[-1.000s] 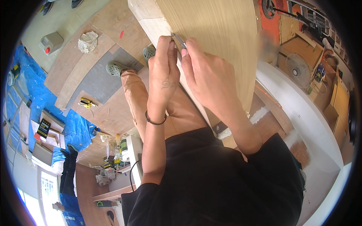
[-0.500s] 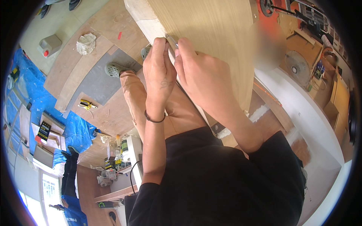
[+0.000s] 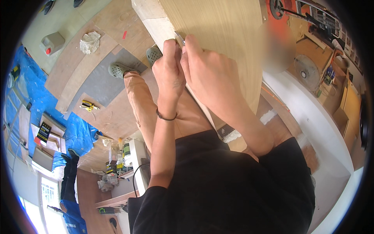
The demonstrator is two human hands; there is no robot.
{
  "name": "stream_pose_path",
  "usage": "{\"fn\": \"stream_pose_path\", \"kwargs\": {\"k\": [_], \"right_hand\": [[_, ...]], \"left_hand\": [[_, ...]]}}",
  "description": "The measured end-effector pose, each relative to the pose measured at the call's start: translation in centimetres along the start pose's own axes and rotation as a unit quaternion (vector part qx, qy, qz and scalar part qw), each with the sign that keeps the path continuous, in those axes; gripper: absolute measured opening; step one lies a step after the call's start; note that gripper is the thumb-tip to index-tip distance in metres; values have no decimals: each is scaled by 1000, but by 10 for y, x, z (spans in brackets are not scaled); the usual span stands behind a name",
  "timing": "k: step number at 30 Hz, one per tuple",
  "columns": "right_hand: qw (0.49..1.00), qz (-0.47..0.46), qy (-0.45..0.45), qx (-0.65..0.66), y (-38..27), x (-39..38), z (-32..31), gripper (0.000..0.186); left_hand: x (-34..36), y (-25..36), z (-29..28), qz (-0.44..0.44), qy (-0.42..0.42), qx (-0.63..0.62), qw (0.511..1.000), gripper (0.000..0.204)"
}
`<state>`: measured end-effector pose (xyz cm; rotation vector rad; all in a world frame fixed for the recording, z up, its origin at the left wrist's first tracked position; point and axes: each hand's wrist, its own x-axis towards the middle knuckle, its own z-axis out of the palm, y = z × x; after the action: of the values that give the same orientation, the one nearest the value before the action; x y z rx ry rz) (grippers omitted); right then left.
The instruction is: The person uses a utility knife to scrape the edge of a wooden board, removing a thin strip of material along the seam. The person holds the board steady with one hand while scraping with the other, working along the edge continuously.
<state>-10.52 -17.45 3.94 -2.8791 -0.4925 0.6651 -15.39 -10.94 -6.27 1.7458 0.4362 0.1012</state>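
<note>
A light wood-grain panel (image 3: 218,27) stands in front of me, its pale, rough edge (image 3: 157,24) facing left. At that edge, my right hand (image 3: 210,68) is closed around a slim metal-bladed tool (image 3: 179,37), perhaps a cutter knife. The blade's tip points away from me along the panel's corner, and the fingers hide the handle. Beside it, my left hand (image 3: 169,68) is closed in a fist close to the same edge, its knuckles by the right fingertips. Whatever it grips, if anything, is hidden.
Yellow-handled pliers (image 3: 89,105) lie on the wooden floor, left of my legs. Farther off are a white rag (image 3: 90,42) and a grey jug (image 3: 52,43) with a red cap. Blue sheeting (image 3: 80,132) spreads at left, near another person (image 3: 70,187). A fan (image 3: 306,71) stands at right.
The blade tip has shifted slightly away from me along the panel edge. My left hand and forearm have moved a little to the right, and the wrist has turned.
</note>
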Motion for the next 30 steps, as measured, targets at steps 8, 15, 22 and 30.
{"fn": "stream_pose_path", "kwargs": {"k": [8, 15, 22, 30], "right_hand": [[1000, 7, 4, 2, -5, 2, -3, 17], [999, 32, -16, -6, -8, 5, -7, 15], [997, 65, -45, 10, -6, -7, -7, 14], [998, 61, 1, 7, -10, -12, 5, 15]], "left_hand": [[-4, -2, 2, -17, 6, -5, 1000, 13], [-11, -7, 7, 36, 21, 44, 998, 12], [-6, -12, 3, 37, -2, 91, 995, 12], [-12, -13, 5, 14, -11, 73, 997, 17]]}}
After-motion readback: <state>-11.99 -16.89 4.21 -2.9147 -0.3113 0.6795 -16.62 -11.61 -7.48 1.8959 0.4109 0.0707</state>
